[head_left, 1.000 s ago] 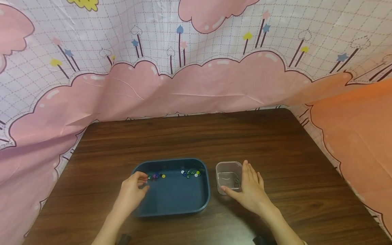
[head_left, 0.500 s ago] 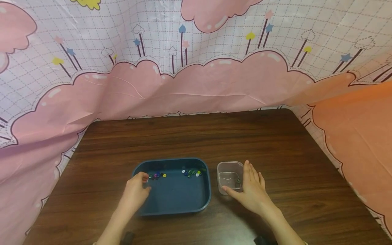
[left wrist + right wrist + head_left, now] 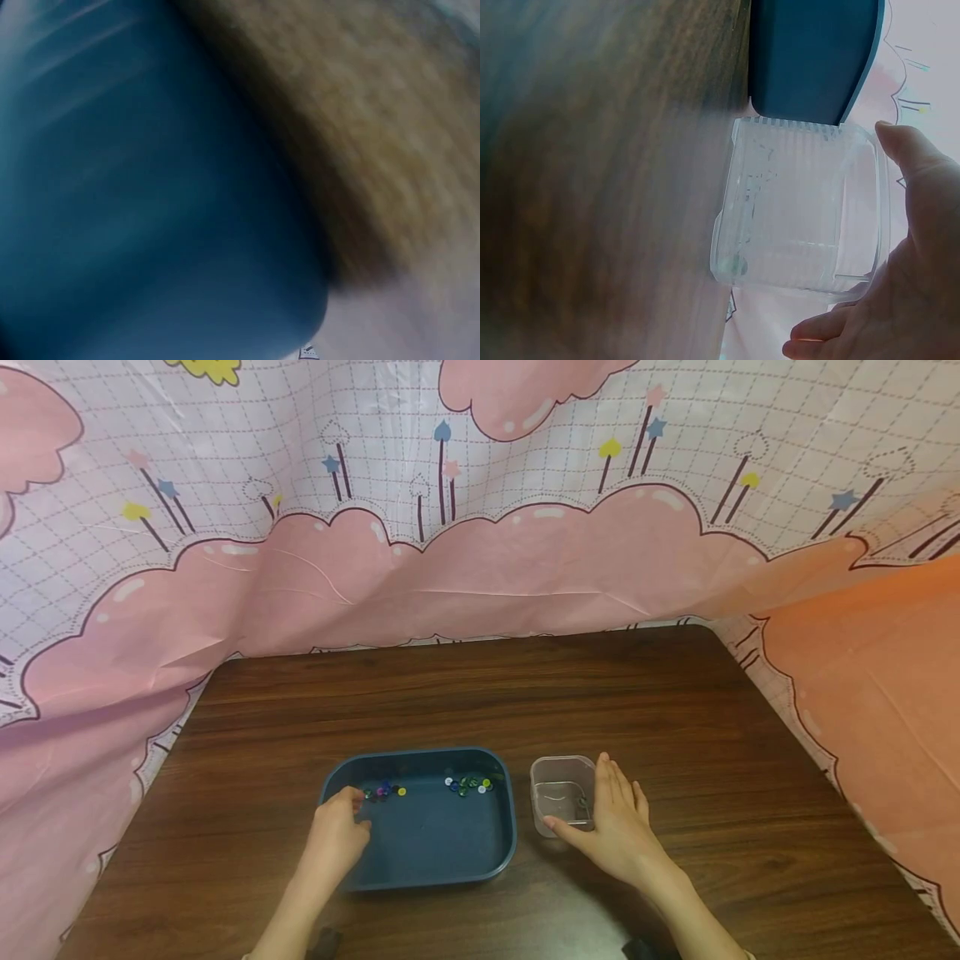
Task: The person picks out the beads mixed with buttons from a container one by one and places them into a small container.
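In the head view my left hand [image 3: 337,835] is over the left side of a dark blue tray [image 3: 435,852]. Its fingers bend down beside a small cluster of coloured button-like pieces [image 3: 386,790], and a gap shows between thumb and fingers. A second cluster of such pieces [image 3: 467,785] lies at the tray's back right. My right hand [image 3: 618,831] spreads along a clear plastic container [image 3: 555,768], fingers straight on its right side and thumb at its front corner. One greenish piece [image 3: 736,265] shows inside the container. The left wrist view has only the tray's outer wall [image 3: 165,187], blurred.
Tray and container stand side by side on a dark wood-grain table [image 3: 480,693], with a narrow gap between them. A patterned pink and white curtain [image 3: 480,560] hangs behind the table, with an orange-lit stretch at the right.
My left hand has shifted slightly right and toward me, its fingertips staying beside the left cluster. The right hand, container and tray hold their places.
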The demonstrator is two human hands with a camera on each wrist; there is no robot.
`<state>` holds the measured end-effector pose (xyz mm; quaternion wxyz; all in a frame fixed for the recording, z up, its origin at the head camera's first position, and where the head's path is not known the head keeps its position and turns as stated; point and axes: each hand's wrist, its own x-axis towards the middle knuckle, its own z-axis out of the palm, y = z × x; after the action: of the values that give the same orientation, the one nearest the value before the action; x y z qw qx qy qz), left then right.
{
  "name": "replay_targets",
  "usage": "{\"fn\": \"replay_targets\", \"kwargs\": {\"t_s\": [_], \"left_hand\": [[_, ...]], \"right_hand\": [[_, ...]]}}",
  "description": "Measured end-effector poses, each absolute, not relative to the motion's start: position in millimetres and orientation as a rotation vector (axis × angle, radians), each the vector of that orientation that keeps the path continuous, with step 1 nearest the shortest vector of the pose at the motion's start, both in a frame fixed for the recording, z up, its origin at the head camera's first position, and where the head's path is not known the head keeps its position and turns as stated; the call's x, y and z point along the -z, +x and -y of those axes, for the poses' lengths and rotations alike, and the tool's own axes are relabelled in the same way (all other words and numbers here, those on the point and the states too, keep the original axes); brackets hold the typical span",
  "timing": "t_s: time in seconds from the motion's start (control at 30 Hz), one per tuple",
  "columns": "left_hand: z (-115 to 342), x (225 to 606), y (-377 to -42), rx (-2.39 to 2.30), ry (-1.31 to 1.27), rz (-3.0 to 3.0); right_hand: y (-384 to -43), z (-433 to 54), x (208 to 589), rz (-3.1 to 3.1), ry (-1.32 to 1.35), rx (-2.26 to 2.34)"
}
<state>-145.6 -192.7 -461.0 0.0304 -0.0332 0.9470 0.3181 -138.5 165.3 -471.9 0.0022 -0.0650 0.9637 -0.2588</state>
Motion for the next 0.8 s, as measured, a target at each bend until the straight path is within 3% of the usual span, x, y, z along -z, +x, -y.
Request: {"fn": "replay_targets", "kwargs": {"t_s": [0.8], "left_hand": [[195.6,466.9,-152.0,-0.929,-0.012,-2.894]], "right_hand": [[-138.2,-165.4,471.3,-3.030,-0.197,0.817]]}}
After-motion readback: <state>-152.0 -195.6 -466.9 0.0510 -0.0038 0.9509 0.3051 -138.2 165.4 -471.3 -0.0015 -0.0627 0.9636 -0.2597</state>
